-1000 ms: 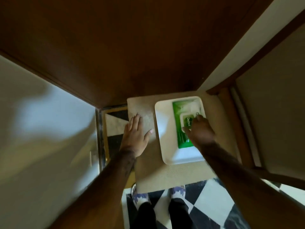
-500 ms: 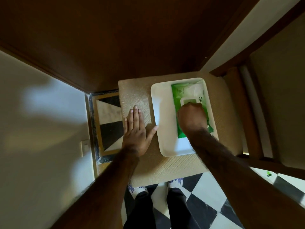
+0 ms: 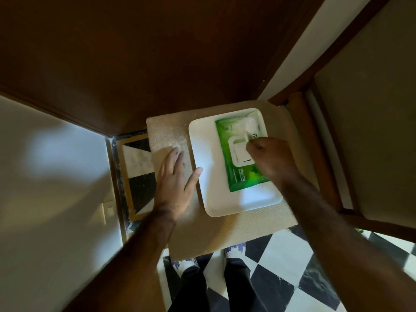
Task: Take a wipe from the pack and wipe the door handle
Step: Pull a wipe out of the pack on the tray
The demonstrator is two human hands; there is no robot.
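Note:
A green pack of wipes lies in a white tray on a beige padded seat. The pack's white lid is flipped up toward the far end. My right hand rests over the pack's opening, its fingertips pinched on a white wipe that sticks out of it. My left hand lies flat, fingers spread, on the seat just left of the tray, the thumb touching the tray's rim. The dark brown door fills the top of the view; its handle is out of sight.
A white wall with a light switch plate stands at the left. A wooden chair frame and its beige back are at the right. Black and white checkered floor tiles and my shoes show below.
My right hand has shifted from gripping the lid to pinching a wipe at the now uncovered opening. The lid is flipped open. My left hand stays flat on the seat.

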